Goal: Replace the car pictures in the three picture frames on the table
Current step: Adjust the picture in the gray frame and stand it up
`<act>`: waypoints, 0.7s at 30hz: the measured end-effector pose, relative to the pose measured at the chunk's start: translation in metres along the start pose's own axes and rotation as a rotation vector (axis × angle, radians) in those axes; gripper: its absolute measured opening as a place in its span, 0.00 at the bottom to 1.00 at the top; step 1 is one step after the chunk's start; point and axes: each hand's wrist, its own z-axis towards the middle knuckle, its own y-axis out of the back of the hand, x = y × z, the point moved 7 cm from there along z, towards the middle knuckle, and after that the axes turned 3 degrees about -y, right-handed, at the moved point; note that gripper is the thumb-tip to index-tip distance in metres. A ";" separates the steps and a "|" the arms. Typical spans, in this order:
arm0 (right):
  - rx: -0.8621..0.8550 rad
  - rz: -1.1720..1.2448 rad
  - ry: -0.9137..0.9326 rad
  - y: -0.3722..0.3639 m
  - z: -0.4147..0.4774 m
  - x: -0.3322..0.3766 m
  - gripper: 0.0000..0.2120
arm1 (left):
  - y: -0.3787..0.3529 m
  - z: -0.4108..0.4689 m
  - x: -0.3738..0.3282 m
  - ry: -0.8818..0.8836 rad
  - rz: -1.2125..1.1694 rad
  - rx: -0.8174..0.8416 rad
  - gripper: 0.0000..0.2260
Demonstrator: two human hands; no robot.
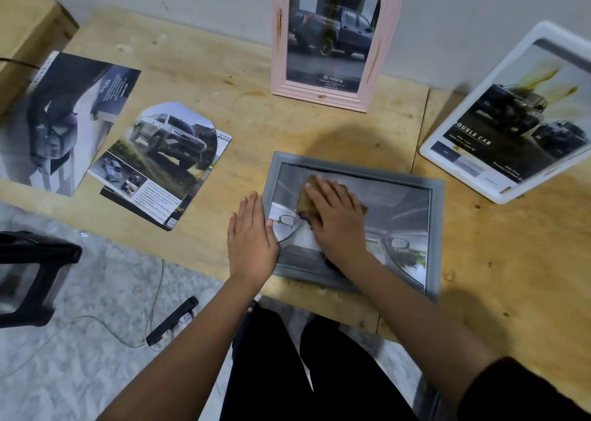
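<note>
Lower centre: grey picture frame (436, 193) flat on worktop (224, 69), glass up, car pic w/ wing mirrors inside, near side close to worktop's front lip. R hand (335, 219) spread on brown cloth (307, 198) mid-glass, fingers apart & near straight, pressing down, not gripping. L hand (251, 238) also flat, fingers together, palm on worktop, thumb side touching frame's left rim, prob. bracing it

Top centre: pink arched frame (319, 98) upright vs wall, pickup pic w/ brown streak down it. Right edge: white frame (428, 150) leaning back, pic splashed brown too. Left: two loose car pics, arch-cut one (166, 152) just beside a larger dark page (64, 117)

Looks like a wipe-down step; swaps in pink & white frames not yet done. Can't tell if grey frame's pic is old or new

Risks from here:
- Too much weight mid-pane → glass could flex or crack
- Hard stroke toward front lip, w/ bracing on one side only → frame could skid & tip off edge
- Cloth damp (can't tell) → moisture under rim, paper wrinkled
- Cloth already soiled → brown smeared about, not lifted
- Wide sweep of R forearm to the right → white frame knocked flat
</note>
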 end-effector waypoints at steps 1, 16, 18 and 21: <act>0.052 0.007 0.099 0.000 0.000 0.004 0.23 | 0.000 0.000 0.000 0.001 0.002 -0.004 0.26; 0.385 0.594 -0.067 0.084 -0.031 -0.093 0.11 | 0.004 -0.002 -0.002 0.007 -0.044 -0.026 0.22; 0.130 0.666 -0.143 0.102 -0.014 -0.095 0.04 | 0.005 -0.002 -0.002 0.008 -0.052 -0.034 0.22; 0.105 0.471 -0.078 0.080 0.002 -0.072 0.14 | 0.006 -0.003 -0.002 0.008 -0.061 -0.041 0.22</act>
